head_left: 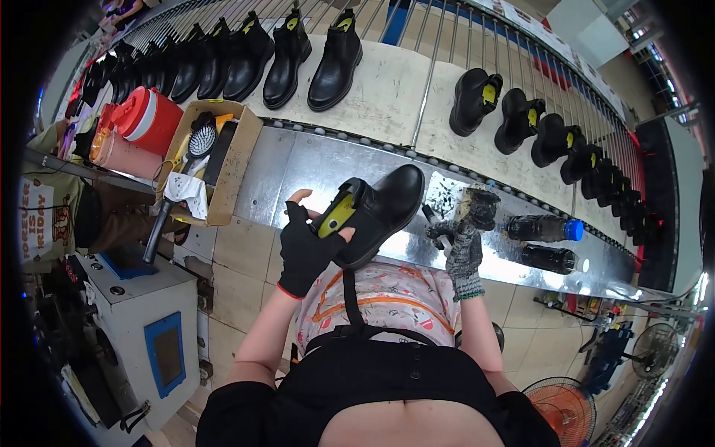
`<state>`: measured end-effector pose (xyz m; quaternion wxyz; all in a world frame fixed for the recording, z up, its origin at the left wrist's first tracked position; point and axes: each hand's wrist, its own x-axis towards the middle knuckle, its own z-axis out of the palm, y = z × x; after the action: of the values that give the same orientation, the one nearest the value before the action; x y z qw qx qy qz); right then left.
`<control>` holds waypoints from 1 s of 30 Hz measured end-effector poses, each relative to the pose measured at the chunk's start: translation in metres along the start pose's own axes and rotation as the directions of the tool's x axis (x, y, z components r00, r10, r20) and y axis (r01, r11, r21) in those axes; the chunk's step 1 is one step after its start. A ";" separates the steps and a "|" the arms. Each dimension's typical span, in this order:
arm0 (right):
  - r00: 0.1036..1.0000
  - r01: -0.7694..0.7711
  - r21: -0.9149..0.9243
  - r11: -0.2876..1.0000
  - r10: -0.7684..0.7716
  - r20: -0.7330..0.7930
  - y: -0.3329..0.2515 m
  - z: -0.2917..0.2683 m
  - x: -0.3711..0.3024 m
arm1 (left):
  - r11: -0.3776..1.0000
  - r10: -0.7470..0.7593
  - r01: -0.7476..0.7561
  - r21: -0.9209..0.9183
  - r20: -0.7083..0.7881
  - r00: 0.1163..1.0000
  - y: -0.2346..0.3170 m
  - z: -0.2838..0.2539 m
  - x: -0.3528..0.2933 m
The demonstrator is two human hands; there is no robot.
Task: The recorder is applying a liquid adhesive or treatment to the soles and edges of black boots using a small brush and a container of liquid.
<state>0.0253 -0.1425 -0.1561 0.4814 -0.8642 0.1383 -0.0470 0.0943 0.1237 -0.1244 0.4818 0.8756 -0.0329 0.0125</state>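
Observation:
A black ankle boot [389, 208] with a yellow-green insole lies tilted over the metal bench edge, its toe pointing away to the right. My left hand [304, 252], in a black fingerless glove, grips it by the heel end, thumb at the opening. To the right, my right hand [465, 257] wears a grey knit glove stained black. Its fingers close round a thin white-and-black stick [445, 242], whose kind I cannot make out. Just beyond that hand sits a dark, paint-smeared block [480, 207] on a stained white sheet [445, 192].
Two dark bottles, one blue-capped [547, 229] and one lying nearer [550, 259], rest at right. A cardboard box [240, 149] with a hairbrush [202, 140] and a red jug [149, 115] stand left. Black boots line the conveyor [395, 74] behind. An orange fan [562, 410] stands lower right.

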 end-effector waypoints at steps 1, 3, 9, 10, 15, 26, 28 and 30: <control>0.999 -0.046 0.120 0.992 0.043 0.029 -0.003 0.000 -0.001 | 0.996 0.024 -0.021 -0.085 0.038 0.999 -0.005 0.000 -0.004; 1.000 -0.017 0.146 0.989 0.013 0.026 0.004 0.003 -0.003 | 0.995 0.034 -0.025 -0.098 0.090 0.995 -0.010 0.001 -0.010; 0.998 0.052 0.327 0.944 -0.063 0.024 0.001 0.000 -0.015 | 0.820 -0.173 0.390 -0.418 0.470 0.866 -0.014 0.013 -0.023; 0.992 0.110 0.158 0.981 -0.118 0.046 0.007 -0.001 -0.019 | 0.751 -0.253 0.511 -0.418 0.533 0.807 -0.007 0.013 -0.026; 0.976 0.202 -0.010 0.979 -0.200 0.088 -0.009 -0.007 -0.029 | 0.682 -0.179 0.533 -0.502 0.591 0.786 -0.003 0.021 -0.031; 0.963 0.238 -0.081 0.968 -0.224 0.153 -0.011 -0.018 -0.037 | 0.644 -0.111 0.498 -0.581 0.573 0.812 -0.011 0.038 -0.036; 0.961 0.227 -0.104 0.968 -0.206 0.185 -0.012 -0.024 -0.039 | 0.684 -0.112 0.469 -0.559 0.555 0.824 -0.013 0.040 -0.037; 0.955 0.223 -0.105 0.969 -0.195 0.225 -0.024 -0.034 -0.042 | 0.614 -0.237 0.602 -0.510 0.608 0.757 0.015 0.031 -0.035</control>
<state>-0.0178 -0.1465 -0.1152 0.4289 -0.9033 -0.0038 0.0042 0.0583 0.0910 -0.1305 0.7309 0.5906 0.0595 -0.3368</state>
